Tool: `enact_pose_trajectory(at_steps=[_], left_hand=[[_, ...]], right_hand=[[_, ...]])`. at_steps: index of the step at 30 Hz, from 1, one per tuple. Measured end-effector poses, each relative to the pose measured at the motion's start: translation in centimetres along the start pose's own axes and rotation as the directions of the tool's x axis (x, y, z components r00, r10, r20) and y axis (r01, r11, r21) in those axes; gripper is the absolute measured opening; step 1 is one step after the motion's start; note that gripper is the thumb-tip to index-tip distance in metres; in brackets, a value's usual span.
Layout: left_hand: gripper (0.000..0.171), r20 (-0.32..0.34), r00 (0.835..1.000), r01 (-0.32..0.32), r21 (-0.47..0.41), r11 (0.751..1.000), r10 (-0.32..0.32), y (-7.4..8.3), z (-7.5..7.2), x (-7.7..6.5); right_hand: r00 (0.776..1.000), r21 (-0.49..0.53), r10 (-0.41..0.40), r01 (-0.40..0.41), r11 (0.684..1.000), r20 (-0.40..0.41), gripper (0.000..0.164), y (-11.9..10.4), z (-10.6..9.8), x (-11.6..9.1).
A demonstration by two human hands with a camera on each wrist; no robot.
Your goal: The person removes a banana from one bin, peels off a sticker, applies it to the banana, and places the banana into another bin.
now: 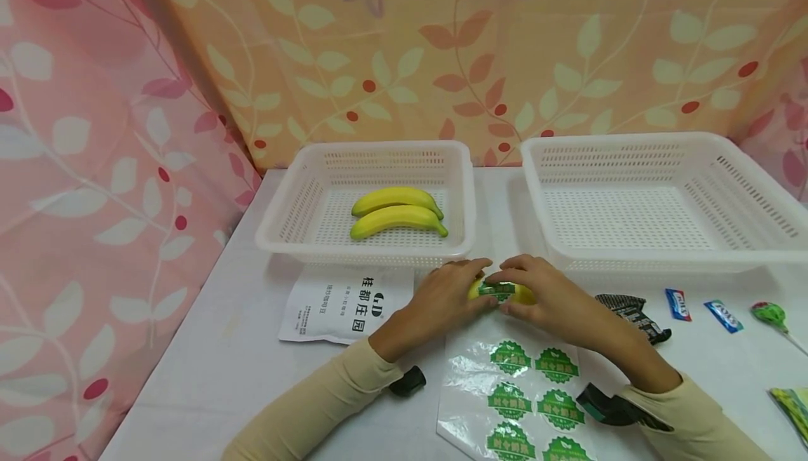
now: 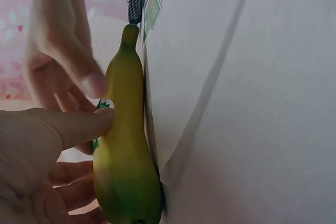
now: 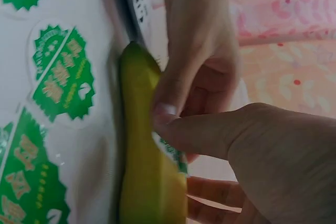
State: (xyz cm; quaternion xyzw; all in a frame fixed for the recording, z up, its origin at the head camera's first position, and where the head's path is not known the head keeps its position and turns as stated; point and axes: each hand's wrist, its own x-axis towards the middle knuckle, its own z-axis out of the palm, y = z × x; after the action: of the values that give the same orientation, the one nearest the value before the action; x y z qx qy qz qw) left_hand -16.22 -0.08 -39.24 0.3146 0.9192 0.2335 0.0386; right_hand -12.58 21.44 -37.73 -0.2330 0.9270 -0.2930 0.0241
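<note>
A yellow banana (image 1: 525, 294) lies crosswise at the top of a sheet of round green stickers (image 1: 463, 384), with a green sticker (image 1: 497, 292) on its middle. My left hand (image 1: 445, 299) holds it from the left, fingers over the far side and thumb on the near side. In the left wrist view that thumb (image 2: 86, 127) presses at the sticker's edge. From the other side my right hand (image 1: 549, 299) grips the banana, and in the right wrist view its thumb (image 3: 205, 132) lies on the sticker's edge, tip against the left thumb.
Behind the hands stand two white baskets, the left basket (image 1: 271, 236) holding two bananas (image 1: 399, 219), the right basket (image 1: 631, 259) to its side. A white printed bag (image 1: 341, 306) lies left. Rightward are a black packet (image 1: 637, 317), small blue wrapped candies (image 1: 723, 316) and a lollipop (image 1: 770, 313).
</note>
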Motion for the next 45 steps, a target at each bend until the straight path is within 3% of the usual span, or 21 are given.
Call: enact_pose_trajectory(at_steps=[8,16,22,30,36,39,42,45], left_hand=[[0.046,-0.006,1.000,-0.014,0.004,1.000,0.014,-0.1,0.3,0.2],[0.026,-0.038,0.999,-0.034,-0.021,0.999,0.034,-0.1,0.0,0.2],[0.029,-0.020,0.999,-0.032,-0.031,0.999,0.031,-0.1,-0.2,0.1],[0.038,0.029,0.999,-0.040,0.027,0.999,0.040,-0.1,-0.2,0.0],[0.039,0.028,0.998,-0.052,0.034,0.998,0.051,-0.1,-0.4,0.0],[0.051,0.034,0.999,-0.038,-0.020,0.999,0.038,-0.2,-0.5,-0.1],[0.063,0.042,0.999,-0.011,-0.129,0.992,0.016,-0.4,-0.8,-0.2],[0.062,0.052,0.999,0.001,-0.219,0.976,0.011,-0.4,-1.1,-0.2]], right_hand=[[0.999,-0.085,0.026,-0.029,0.996,-0.027,0.039,0.7,0.9,0.5],[0.998,-0.114,-0.018,0.010,0.993,-0.064,0.034,0.8,1.0,0.7],[1.000,-0.148,0.007,-0.011,0.989,-0.029,0.038,0.4,0.5,0.6],[1.000,-0.128,0.011,-0.012,0.992,-0.007,0.036,0.5,0.0,0.3],[0.995,-0.128,0.063,-0.053,0.990,0.077,0.042,0.2,-0.4,0.2],[0.994,-0.180,0.069,-0.053,0.982,0.084,0.041,-0.4,-1.2,-0.3],[0.993,-0.223,0.089,-0.069,0.972,0.079,0.039,-1.1,-2.5,-1.2],[0.987,-0.222,0.128,-0.104,0.970,0.097,0.041,-1.7,-4.1,-2.1]])
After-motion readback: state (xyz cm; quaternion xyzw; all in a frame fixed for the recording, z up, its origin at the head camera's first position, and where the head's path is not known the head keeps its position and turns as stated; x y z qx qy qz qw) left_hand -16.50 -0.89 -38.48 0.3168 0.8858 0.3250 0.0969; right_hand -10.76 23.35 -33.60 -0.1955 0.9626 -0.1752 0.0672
